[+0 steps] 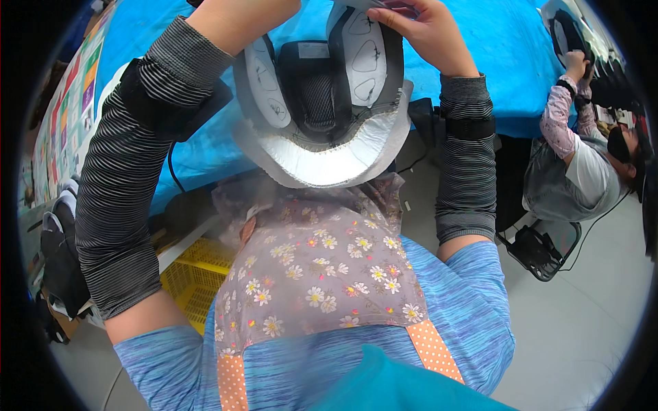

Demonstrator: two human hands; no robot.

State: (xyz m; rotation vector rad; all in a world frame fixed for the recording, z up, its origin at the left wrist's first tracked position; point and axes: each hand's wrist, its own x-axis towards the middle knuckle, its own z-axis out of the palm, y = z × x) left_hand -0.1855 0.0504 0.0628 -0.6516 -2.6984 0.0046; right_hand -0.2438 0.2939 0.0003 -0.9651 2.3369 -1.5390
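Observation:
A black and white shoe upper (322, 169), splayed into a horseshoe shape, stands between my arms at the table's front edge. White padding with stitched edging lines its near rim, and pale panels with drawn outlines run up both sides. A dark mesh piece sits in its middle. My right hand (432, 34) pinches the top right end of the upper between thumb and fingers. At the upper left, my left hand (250, 17) is beside the upper's other end; the picture's top edge cuts off its fingers, so its grip is hidden.
A bright blue cover (199, 161) lies over the table. Below its edge at left is a yellow plastic basket (195, 274). On the right, a seated co-worker (582, 164) holds a similar dark piece (567, 34). A black stool (541, 246) stands nearby, with cables on the floor.

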